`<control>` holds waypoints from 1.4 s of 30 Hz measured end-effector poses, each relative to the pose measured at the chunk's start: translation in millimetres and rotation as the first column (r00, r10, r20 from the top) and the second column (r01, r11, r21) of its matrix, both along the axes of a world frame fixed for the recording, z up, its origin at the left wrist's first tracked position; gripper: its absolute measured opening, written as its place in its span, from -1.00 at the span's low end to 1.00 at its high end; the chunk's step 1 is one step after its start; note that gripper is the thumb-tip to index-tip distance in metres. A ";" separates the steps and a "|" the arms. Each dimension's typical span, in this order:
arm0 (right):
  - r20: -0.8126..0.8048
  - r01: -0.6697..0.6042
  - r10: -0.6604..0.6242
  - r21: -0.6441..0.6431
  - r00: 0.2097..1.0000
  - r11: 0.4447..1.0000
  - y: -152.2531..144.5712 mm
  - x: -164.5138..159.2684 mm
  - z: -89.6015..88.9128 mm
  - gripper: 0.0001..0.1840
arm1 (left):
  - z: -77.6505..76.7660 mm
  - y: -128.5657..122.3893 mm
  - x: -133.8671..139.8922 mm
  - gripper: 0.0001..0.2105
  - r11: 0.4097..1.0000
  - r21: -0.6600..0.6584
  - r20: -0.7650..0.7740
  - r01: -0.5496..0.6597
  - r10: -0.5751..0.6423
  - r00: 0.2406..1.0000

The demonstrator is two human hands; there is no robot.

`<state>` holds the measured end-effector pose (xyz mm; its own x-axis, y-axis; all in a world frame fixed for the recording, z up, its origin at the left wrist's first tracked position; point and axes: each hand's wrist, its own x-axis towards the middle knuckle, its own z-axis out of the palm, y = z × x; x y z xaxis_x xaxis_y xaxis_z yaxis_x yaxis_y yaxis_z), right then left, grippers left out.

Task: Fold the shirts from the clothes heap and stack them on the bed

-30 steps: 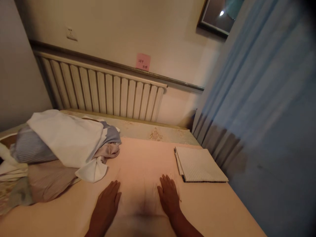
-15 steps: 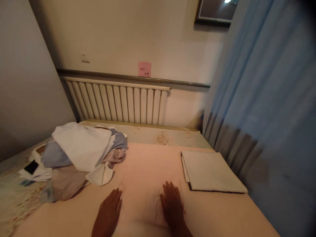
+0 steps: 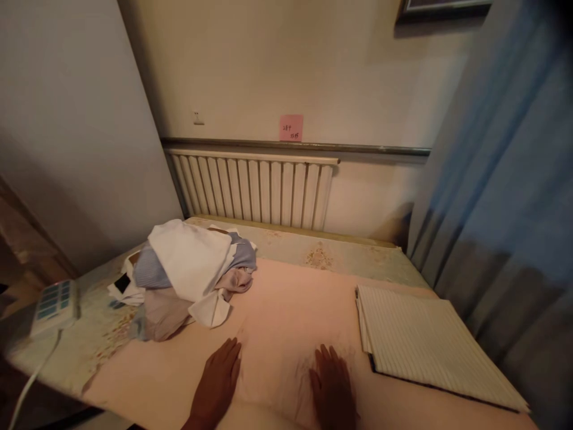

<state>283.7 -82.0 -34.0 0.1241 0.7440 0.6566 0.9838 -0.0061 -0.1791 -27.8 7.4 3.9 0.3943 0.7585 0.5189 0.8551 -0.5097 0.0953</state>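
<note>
Both palms face down on a pink sheet point(image 3: 286, 304) spread over the table. My left hand point(image 3: 218, 376) lies flat with its fingers stretched out, nearest the heap of crumpled clothes point(image 3: 190, 263) in white, blue and brownish tones. My right hand point(image 3: 332, 385) also rests flat, fingers slightly spread, and some faint creases in the sheet show around it. To the right of that hand is a folded white striped cloth point(image 3: 430, 343) with a dark edge. Neither hand holds anything.
A white power strip point(image 3: 56, 304) with a cable sits at the table's left end. Behind the table stand a radiator point(image 3: 259, 188) and a wall with a pink note point(image 3: 290, 128). A blue curtain point(image 3: 505, 197) hangs along the right side, a grey panel point(image 3: 98, 131) on the left.
The camera view has turned to the left, so the scene sits further right and the power strip has come into view. Both hands stay flat on the sheet.
</note>
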 end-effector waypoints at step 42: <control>0.083 -0.246 0.262 -0.165 0.962 0.955 -99.9 10.7 46.2 -0.71 | 4.7 -2.6 5.0 -0.64 0.993 -0.108 0.158 0.047 -0.029 0.987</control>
<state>294.4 -181.9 12.1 -0.1437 0.8338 0.5330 0.9694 0.2268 -0.0935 -22.8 4.8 8.7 0.3446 0.8006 0.4902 0.8054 -0.5203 0.2837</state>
